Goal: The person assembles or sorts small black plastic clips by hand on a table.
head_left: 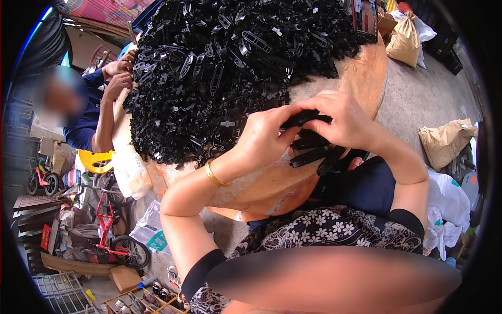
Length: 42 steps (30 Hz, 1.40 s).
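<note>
Over the near edge of a round orange-brown table (362, 83), my left hand (265, 135) and my right hand (340, 118) meet around a black plastic piece (306, 118). Fingers and thumbs of both hands pinch it from either side, hiding much of its shape. Just below my hands, several long black plastic parts (309, 156) lie bunched at the table's edge. Beyond my left hand spreads a large heap of small black plastic parts (209, 78), some of them shaped like long slotted frames. A gold bangle sits on my left wrist.
A co-worker's hands (121, 76) are at the heap's left side. A phone (365, 20) stands at the far right of the table. A white plastic bag (132, 175) hangs at the left edge. Sacks (405, 39) and a red bicycle (107, 222) stand on the floor.
</note>
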Each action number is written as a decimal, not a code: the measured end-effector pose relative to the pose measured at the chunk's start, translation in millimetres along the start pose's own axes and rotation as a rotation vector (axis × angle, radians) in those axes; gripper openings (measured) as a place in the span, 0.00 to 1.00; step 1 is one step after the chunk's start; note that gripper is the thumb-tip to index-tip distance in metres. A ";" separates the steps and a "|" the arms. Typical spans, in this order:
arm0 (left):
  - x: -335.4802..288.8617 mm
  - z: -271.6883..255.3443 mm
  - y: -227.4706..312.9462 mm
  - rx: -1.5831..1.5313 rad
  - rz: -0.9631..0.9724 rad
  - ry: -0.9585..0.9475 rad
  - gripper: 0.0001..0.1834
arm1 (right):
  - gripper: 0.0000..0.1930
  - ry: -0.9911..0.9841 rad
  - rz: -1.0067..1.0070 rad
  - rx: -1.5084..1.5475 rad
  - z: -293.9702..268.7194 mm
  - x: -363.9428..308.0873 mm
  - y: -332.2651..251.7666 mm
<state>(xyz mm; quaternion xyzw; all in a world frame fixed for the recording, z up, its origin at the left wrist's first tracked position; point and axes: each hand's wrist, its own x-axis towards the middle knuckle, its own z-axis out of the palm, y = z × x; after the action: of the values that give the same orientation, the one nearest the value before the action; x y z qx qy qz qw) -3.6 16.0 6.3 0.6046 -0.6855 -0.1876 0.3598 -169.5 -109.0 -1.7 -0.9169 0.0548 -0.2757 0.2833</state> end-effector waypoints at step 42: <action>17.6 0.7 -19.2 -0.924 -0.473 -0.045 0.15 | 0.03 0.392 0.072 -0.492 -22.0 7.9 77.5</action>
<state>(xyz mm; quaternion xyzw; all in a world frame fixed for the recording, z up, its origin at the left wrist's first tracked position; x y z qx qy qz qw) 9.0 -4.9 -2.7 0.5169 -0.3834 -0.5596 0.5221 -170.4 -186.3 -25.4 -0.8848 0.2058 -0.4155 0.0467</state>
